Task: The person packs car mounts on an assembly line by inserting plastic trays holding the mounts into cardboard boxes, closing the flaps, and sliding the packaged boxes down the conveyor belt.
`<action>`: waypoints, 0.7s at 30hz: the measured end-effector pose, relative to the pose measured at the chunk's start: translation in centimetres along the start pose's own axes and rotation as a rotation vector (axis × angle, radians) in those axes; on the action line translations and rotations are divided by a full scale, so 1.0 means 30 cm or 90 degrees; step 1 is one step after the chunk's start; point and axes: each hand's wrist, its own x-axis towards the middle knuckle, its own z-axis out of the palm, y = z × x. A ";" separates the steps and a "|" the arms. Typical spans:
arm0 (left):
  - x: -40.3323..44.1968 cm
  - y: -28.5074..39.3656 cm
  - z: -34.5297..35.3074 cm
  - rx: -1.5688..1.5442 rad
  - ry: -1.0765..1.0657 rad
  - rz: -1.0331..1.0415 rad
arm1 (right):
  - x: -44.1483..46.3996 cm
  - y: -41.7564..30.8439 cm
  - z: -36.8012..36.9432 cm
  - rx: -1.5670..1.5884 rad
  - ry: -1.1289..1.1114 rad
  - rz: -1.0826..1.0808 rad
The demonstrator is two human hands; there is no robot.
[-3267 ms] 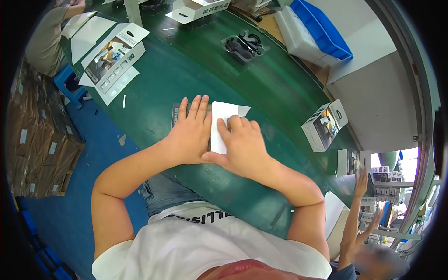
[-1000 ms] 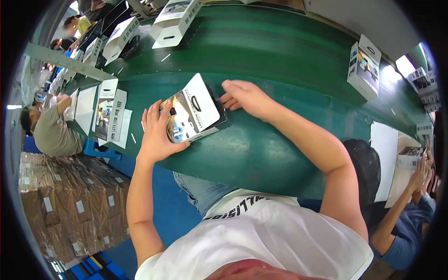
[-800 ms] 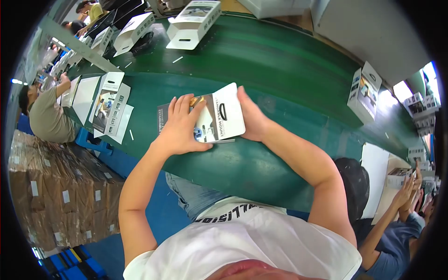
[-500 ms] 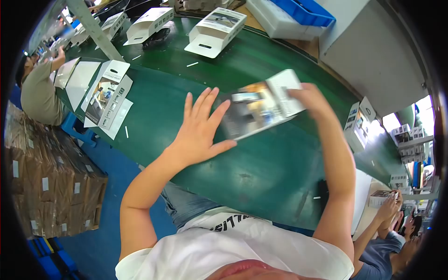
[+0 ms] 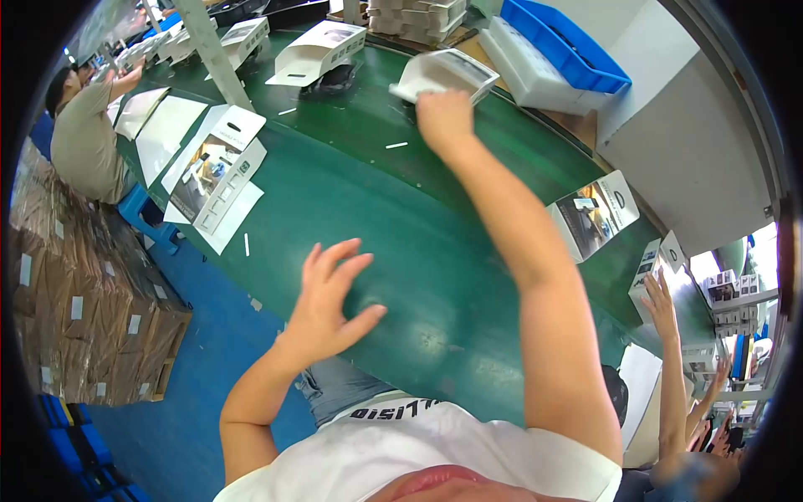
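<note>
My right hand [image 5: 446, 121] reaches to the far side of the green table, its fingers closed on the near edge of a white cardboard box [image 5: 452, 69]. That box is open-ended and its flap is slightly blurred; the fingertips are partly hidden. Over the near part of the table, my left hand [image 5: 330, 301] holds nothing, fingers apart and thumb out. Right of my right forearm lies a printed box [image 5: 592, 216] with a white flap sticking up, partly covered by the arm.
Flat printed cartons [image 5: 213, 176] overlap at the left. Another open box [image 5: 322, 52] stands at the back, with something dark beside it. A blue bin [image 5: 569, 46] sits on white foam. A co-worker's hand [image 5: 661, 305] touches a box [image 5: 657, 263] at right. Wrapped cartons [image 5: 92, 309] are stacked at left.
The printed box has left my right hand and now lies farther right. My right hand has moved to the box at the back. My left hand has drawn back toward my body.
</note>
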 end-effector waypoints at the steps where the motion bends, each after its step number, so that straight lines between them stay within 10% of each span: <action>1: -0.039 -0.023 -0.019 -0.011 0.027 -0.031 | -0.011 0.034 -0.113 0.048 0.035 0.022; 6: -0.049 -0.018 -0.111 0.071 0.162 0.082 | -0.299 0.125 -0.398 0.850 0.217 0.310; 10: 0.132 0.119 -0.073 0.272 0.138 0.123 | -0.622 0.045 -0.389 1.094 -0.235 0.681; 17: 0.258 -0.044 0.121 0.329 -0.212 0.014 | -0.793 0.148 -0.402 0.908 -0.461 0.403; 21: 0.264 -0.033 0.174 0.335 -0.220 0.026 | -0.737 -0.040 -0.465 0.730 -0.334 0.057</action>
